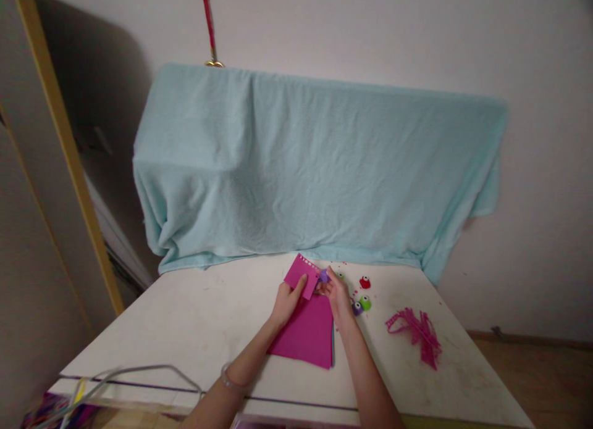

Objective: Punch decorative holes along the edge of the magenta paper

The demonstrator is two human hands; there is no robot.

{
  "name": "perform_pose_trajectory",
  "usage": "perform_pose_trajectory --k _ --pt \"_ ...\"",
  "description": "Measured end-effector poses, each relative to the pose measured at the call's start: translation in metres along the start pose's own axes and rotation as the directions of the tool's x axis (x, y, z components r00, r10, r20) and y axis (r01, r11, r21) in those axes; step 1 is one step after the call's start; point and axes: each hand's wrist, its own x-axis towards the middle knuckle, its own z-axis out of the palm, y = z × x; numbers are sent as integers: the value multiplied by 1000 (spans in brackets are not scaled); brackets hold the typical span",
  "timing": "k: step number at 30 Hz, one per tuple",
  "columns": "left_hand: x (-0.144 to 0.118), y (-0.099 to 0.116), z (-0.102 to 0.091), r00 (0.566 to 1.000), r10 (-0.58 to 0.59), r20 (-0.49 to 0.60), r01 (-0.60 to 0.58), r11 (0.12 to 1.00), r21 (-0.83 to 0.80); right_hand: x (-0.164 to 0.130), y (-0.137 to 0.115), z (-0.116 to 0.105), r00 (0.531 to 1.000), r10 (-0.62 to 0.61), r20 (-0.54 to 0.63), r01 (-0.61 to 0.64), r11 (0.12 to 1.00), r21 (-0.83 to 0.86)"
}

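Observation:
My left hand (288,302) pinches a small piece of pink paper (296,274), thumb on top. Along the paper's far edge runs a row of small cut-out holes. At the paper's right edge my right hand (337,293) has its fingers closed around a small purple craft punch (323,275). Whether the paper sits inside the punch's slot is too small to tell. Below both hands lies a stack of coloured sheets (306,336), magenta on top with a teal edge showing at the right.
Right of my hands stand a red punch (365,282), a green punch (365,302) and a purple punch (356,308), with tiny paper bits around. Farther right lies a heap of pink paper strips (419,333). A light blue cloth (324,170) hangs behind the white table (185,318).

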Motion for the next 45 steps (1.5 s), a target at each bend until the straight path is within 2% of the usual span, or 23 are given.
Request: perform_pose_trajectory --k 6,14,23,30,34,40,45 --pt "0 -3 -1 999 -33 -28 34 999 42 -2 -2 2 1000 -5 -1 5 1000 -6" --pt "1 -6 -1 999 10 -49 -9 1000 19 -4 -3 3 1000 -19 13 19 1000 -7" --pt "2 -8 -2 1000 28 -2 -28 1000 -13 -5 -4 5 1000 2 -11 -3 1000 -12" --pt "1 -7 -1 999 -28 -24 28 1000 -11 -3 -1 4 1000 10 -18 -10 1000 2" --pt "0 -7 0 999 -40 -13 41 999 36 -2 0 2 1000 -13 -17 13 1000 0" --pt "0 -9 0 1000 1 16 -3 993 116 -1 1 0 999 -33 -36 34 999 27" --pt "-1 -7 1 1000 -10 22 9 999 50 -3 1 0 998 -45 -39 46 998 36"
